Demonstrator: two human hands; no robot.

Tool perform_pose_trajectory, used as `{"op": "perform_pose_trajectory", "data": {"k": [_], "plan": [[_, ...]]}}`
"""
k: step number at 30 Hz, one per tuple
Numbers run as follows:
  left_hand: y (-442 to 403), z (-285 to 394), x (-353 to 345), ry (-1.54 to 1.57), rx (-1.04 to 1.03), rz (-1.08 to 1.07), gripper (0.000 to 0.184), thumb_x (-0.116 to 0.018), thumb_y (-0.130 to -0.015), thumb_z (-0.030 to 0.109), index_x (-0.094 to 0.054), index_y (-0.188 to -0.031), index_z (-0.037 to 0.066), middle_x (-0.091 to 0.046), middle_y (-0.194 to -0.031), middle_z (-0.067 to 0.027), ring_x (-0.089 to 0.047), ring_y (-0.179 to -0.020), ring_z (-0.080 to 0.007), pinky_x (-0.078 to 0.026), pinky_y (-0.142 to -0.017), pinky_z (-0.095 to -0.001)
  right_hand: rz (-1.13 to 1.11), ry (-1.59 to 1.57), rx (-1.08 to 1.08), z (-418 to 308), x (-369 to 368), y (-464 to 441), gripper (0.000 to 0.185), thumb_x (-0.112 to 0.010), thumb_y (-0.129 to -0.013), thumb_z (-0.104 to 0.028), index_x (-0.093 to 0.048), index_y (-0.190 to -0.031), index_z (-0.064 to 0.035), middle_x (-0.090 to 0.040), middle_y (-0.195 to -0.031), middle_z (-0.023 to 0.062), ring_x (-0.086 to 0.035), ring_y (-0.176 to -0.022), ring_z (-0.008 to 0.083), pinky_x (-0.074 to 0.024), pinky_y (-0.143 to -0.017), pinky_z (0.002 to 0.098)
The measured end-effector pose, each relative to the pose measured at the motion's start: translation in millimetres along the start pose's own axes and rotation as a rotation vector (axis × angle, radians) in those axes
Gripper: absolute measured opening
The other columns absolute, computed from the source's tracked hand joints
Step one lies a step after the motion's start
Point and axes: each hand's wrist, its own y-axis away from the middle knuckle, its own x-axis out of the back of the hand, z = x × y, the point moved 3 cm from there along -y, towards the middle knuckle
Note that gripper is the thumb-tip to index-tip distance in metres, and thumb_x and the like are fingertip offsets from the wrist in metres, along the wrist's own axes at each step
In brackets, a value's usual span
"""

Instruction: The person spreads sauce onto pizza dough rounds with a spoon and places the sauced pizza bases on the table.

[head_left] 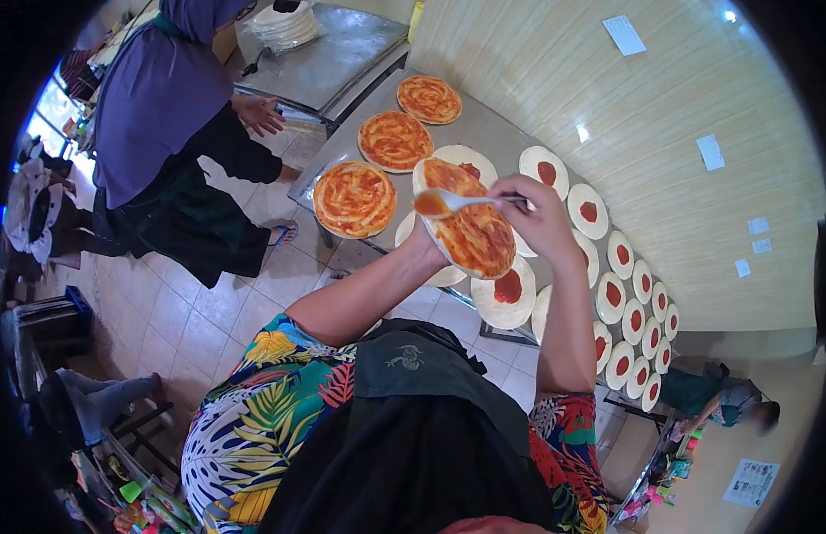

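Note:
My left hand point(423, 246) is under a round dough base point(484, 236) spread with red sauce, holding it up and tilted; most of its fingers are hidden behind the dough. Between the fingers of my right hand point(539, 216) is the handle of a spoon point(466, 200), whose sauce-coated bowl lies over the upper left part of that base. Three sauce-covered bases, one of them the nearest point(354, 199), lie on the left part of the metal table point(342, 160). Below the held base is a plain dough round with a blob of sauce point(504, 298).
Several dough rounds with central sauce blobs point(588, 212) fill the table's right part, along the wall. A person in purple point(164, 107) stands at the left, one hand near the table corner. Another metal table point(324, 53) holds stacked rounds. A second person point(737, 400) is at far right.

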Motion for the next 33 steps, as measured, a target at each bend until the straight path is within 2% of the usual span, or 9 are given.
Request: {"op": "perform_pose_trajectory", "data": {"k": [3,5,11,14,18,22,27,29,33], "plan": [[-6.4,1.0,13.8,0.025,0.000,-0.066,0.032,-0.048,-0.098,0.040,-0.061,-0.111,0.015,-0.067,-0.102,-0.0097,-0.067,-0.096,-0.0293,-0.057,-0.082,-0.0510,-0.057,0.140,0.061,-11.4,27.3,28.5,0.012,-0.065,-0.082,0.003,-0.067,-0.094,-0.0025,-0.063,-0.082,0.0030,-0.053,-0.070,0.0096,-0.0384,-0.059,0.0244],[-11.8,5.5,19.3,0.078,0.003,-0.260,0.042,-0.047,-0.099,0.039,-0.054,-0.130,0.011,-0.061,-0.128,-0.0117,-0.064,-0.111,-0.0292,-0.051,-0.099,-0.0524,-0.113,0.213,0.112,-12.4,29.8,31.2,0.013,-0.065,-0.082,0.001,-0.067,-0.094,-0.0025,-0.063,-0.080,0.0047,-0.054,-0.069,0.0118,-0.0382,-0.057,0.0256],[-12.2,-14.1,24.0,0.054,0.232,-0.264,0.042,-0.047,-0.099,0.036,-0.055,-0.129,0.008,-0.060,-0.130,-0.0152,-0.062,-0.115,-0.0298,-0.049,-0.101,-0.0513,0.094,-0.118,-0.016,14.1,5.7,5.5,0.011,-0.065,-0.084,0.001,-0.067,-0.095,-0.0012,-0.064,-0.084,0.0045,-0.054,-0.070,0.0105,-0.0411,-0.060,0.0245],[-8.4,-22.1,15.3,0.037,0.245,-0.144,0.041,-0.048,-0.099,0.038,-0.056,-0.127,0.009,-0.062,-0.126,-0.0143,-0.064,-0.111,-0.0301,-0.053,-0.095,-0.0492,0.060,-0.046,0.004,2.6,18.1,15.7,0.012,-0.064,-0.085,0.003,-0.067,-0.096,-0.0002,-0.065,-0.086,0.0040,-0.055,-0.072,0.0085,-0.0416,-0.061,0.0236],[-3.3,-21.3,-1.9,0.056,0.200,-0.243,0.045,-0.048,-0.099,0.040,-0.053,-0.132,0.008,-0.059,-0.131,-0.0160,-0.060,-0.117,-0.0299,-0.050,-0.100,-0.0477,-0.096,0.140,0.008,7.4,46.9,51.3,0.014,-0.065,-0.084,0.005,-0.066,-0.097,0.0000,-0.065,-0.087,0.0032,-0.055,-0.072,0.0079,-0.0407,-0.060,0.0229],[-11.1,-24.7,-0.4,-0.023,0.229,-0.302,0.049,-0.048,-0.099,0.040,-0.050,-0.137,0.009,-0.058,-0.134,-0.0153,-0.060,-0.119,-0.0290,-0.048,-0.103,-0.0472,0.155,0.036,-0.044,21.3,43.8,34.3,0.012,-0.064,-0.087,0.002,-0.066,-0.098,0.0004,-0.065,-0.086,0.0022,-0.055,-0.073,0.0053,-0.0423,-0.063,0.0208],[-15.8,-29.6,3.1,-0.027,0.244,-0.294,0.049,-0.048,-0.099,0.040,-0.050,-0.137,0.009,-0.057,-0.134,-0.0151,-0.059,-0.119,-0.0290,-0.048,-0.103,-0.0472,0.129,-0.053,-0.120,13.1,28.7,38.3,0.010,-0.063,-0.088,0.001,-0.064,-0.098,0.0003,-0.064,-0.084,0.0025,-0.056,-0.074,0.0065,-0.0445,-0.064,0.0221],[-13.4,-23.7,6.0,-0.018,0.241,-0.292,0.050,-0.048,-0.099,0.040,-0.050,-0.137,0.009,-0.057,-0.134,-0.0150,-0.059,-0.119,-0.0289,-0.048,-0.103,-0.0472,-0.045,0.006,-0.111,4.2,30.3,49.7,0.010,-0.062,-0.087,0.002,-0.064,-0.097,-0.0003,-0.063,-0.082,0.0049,-0.057,-0.073,0.0080,-0.0453,-0.063,0.0237],[-17.4,-32.4,9.3,-0.009,0.261,-0.288,0.050,-0.048,-0.099,0.040,-0.049,-0.138,0.009,-0.057,-0.135,-0.0149,-0.059,-0.120,-0.0289,-0.048,-0.104,-0.0471,0.098,0.042,-0.045,-4.1,26.4,39.4,0.011,-0.061,-0.085,0.004,-0.064,-0.094,-0.0008,-0.063,-0.081,0.0064,-0.058,-0.071,0.0103,-0.0457,-0.062,0.0252]]}}
